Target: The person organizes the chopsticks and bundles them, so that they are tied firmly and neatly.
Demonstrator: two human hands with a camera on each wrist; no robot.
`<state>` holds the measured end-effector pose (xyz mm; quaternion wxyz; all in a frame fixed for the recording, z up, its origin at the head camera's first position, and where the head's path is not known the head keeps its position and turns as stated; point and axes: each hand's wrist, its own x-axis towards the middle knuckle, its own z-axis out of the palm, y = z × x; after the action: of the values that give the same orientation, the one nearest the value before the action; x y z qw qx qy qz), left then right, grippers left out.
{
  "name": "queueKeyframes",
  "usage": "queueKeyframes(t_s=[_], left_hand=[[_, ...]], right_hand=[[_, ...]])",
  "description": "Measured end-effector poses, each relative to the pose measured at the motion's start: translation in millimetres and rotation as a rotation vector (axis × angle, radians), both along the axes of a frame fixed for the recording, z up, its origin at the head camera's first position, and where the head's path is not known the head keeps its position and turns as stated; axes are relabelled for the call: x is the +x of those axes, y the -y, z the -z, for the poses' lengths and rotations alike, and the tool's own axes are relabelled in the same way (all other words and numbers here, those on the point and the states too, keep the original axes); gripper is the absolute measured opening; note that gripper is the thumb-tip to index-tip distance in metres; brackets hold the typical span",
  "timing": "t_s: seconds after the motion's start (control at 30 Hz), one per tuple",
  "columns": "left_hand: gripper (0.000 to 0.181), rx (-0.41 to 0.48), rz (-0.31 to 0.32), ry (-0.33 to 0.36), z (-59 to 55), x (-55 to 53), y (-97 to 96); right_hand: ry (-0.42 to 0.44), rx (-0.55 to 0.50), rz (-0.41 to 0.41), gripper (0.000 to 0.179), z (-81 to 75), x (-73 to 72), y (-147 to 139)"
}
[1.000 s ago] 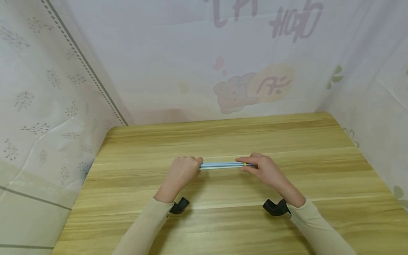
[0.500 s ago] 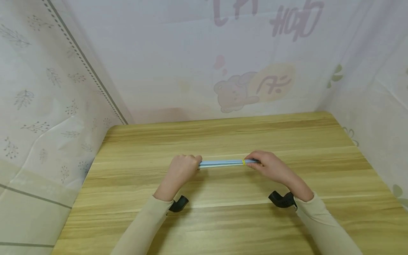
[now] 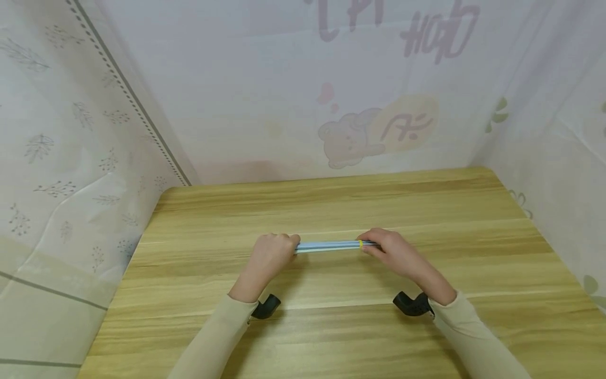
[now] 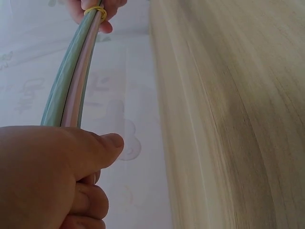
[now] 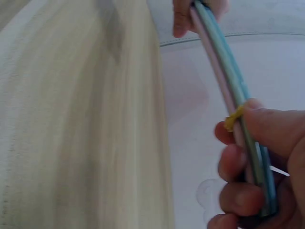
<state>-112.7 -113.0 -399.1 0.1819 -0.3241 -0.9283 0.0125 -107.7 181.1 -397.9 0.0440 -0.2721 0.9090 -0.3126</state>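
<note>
Table (image 3: 331,337) beneath, the bundle (image 3: 329,246) ran from the left hand (image 3: 272,258), fingers clamped round one end, to the right hand (image 3: 395,253), fingers gripping it by the band (image 3: 361,244).

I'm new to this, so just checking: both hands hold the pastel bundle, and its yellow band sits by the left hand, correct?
Not quite: the yellow band sits by the right hand, as the head view shows. The rest is correct.

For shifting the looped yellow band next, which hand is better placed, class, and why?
Probably the right hand: it holds the long, slim green, blue and pink bundle right at the looped yellow band. The left hand grips the bundle toward its other end, away from the band.
</note>
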Motion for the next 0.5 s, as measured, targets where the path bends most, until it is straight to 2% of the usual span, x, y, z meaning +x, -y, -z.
queueKeyframes(t_s=[0.23,0.5], left_hand=[[0.028,0.006,0.001,-0.01,-0.9,0.0,-0.8],[0.025,-0.004,0.008,-0.019,-0.2,0.3,-3.4]], right_hand=[[-0.057,-0.053,0.026,0.028,5.6,4.3,2],[-0.253,0.024,0.078,0.041,13.1,7.8,12]])
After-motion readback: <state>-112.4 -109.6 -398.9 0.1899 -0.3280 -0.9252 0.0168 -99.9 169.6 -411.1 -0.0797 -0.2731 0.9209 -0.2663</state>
